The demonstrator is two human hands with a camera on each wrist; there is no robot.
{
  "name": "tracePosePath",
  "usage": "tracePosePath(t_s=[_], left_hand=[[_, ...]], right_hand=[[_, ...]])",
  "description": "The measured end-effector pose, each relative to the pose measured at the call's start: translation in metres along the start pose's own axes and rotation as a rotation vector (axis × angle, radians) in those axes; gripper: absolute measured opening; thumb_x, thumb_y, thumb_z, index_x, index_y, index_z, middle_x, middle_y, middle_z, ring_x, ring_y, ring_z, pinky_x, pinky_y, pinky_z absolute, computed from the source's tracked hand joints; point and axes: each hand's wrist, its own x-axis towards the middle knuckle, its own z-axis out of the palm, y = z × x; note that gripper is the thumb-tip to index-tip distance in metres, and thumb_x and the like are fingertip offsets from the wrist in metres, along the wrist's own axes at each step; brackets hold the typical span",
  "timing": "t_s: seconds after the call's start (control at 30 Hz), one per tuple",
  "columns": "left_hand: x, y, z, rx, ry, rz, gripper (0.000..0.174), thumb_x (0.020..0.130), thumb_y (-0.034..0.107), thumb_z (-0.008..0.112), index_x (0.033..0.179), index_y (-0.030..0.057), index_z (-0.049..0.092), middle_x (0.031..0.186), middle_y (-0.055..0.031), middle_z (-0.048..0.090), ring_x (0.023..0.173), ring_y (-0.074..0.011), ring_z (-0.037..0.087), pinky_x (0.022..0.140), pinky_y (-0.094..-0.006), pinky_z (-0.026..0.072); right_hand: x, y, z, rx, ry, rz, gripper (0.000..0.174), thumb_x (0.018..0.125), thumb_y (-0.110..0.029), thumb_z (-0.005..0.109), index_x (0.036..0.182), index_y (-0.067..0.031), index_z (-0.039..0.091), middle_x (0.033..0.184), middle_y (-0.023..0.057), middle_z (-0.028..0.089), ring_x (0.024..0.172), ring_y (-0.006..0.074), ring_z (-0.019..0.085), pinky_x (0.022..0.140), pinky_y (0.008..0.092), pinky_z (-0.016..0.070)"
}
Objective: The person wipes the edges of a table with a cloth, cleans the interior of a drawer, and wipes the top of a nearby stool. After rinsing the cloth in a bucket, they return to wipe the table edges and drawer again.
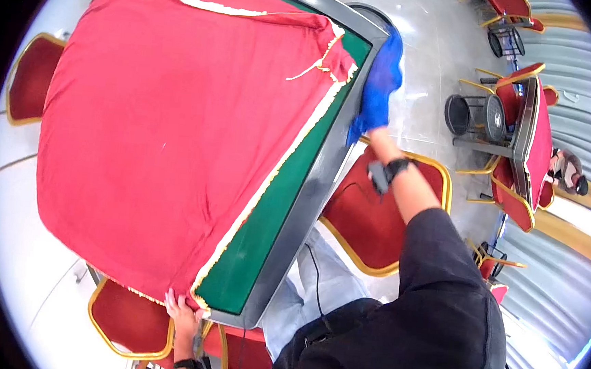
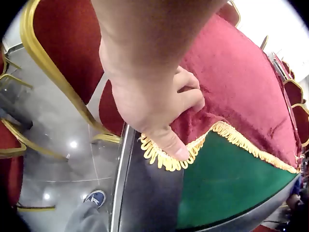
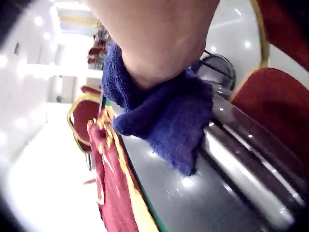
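Two hands at one table (image 1: 314,189). Left hand (image 2: 145,104) at the near corner: fingers bent, thumb pinching the red cover (image 1: 149,119) by its fringe (image 2: 161,159). Right hand (image 3: 147,72) out along the rim (image 1: 284,249), wrapped in a blue rag (image 1: 383,77); fingers hidden, cannot tell how they lie. Cover lies over most of the felt (image 1: 249,253), a strip bare beside the rim. Step, as judged: wiping the rim. Next likely calls for a stroke along it, cover held aside. Dark bin (image 1: 458,113), if bin it is, well apart; contents unreadable.
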Motion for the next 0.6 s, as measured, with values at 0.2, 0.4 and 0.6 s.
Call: tracePosePath(t_s=[0.2, 0.4, 0.6], left_hand=[[0.010, 0.006, -0.003, -0.098, 0.083, 0.017, 0.085, 0.079, 0.056, 0.078, 0.140, 0.0080, 0.045, 0.161, -0.0280, 0.026, 0.147, -0.0532, 0.024, 0.118, -0.0661, 0.0214], [0.008, 0.014, -0.004, -0.114, 0.160, 0.011, 0.083, 0.079, 0.054, 0.079, 0.141, 0.0097, 0.045, 0.164, -0.0218, 0.023, 0.150, -0.0471, 0.022, 0.121, -0.0633, 0.0194], [0.007, 0.013, -0.002, -0.131, 0.284, 0.054, 0.083, 0.081, 0.061, 0.075, 0.140, 0.0094, 0.048, 0.163, -0.0192, 0.028, 0.151, -0.0431, 0.024, 0.121, -0.0585, 0.0196]], right_hand=[[-0.283, -0.171, -0.084, 0.014, -0.406, 0.023, 0.049, 0.100, -0.033, 0.050, 0.142, -0.0073, 0.057, 0.136, 0.0145, 0.064, 0.124, 0.0333, 0.061, 0.110, 0.0489, 0.0458], [-0.533, -0.306, -0.180, 0.016, -0.936, -0.212, 0.051, 0.101, -0.040, 0.048, 0.140, -0.0081, 0.058, 0.135, 0.0134, 0.065, 0.122, 0.0327, 0.062, 0.109, 0.0489, 0.0465], [-0.577, -0.315, -0.188, 0.329, -1.061, -0.076, 0.055, 0.102, -0.047, 0.045, 0.138, -0.0090, 0.060, 0.133, 0.0123, 0.066, 0.121, 0.0320, 0.063, 0.109, 0.0489, 0.0471]])
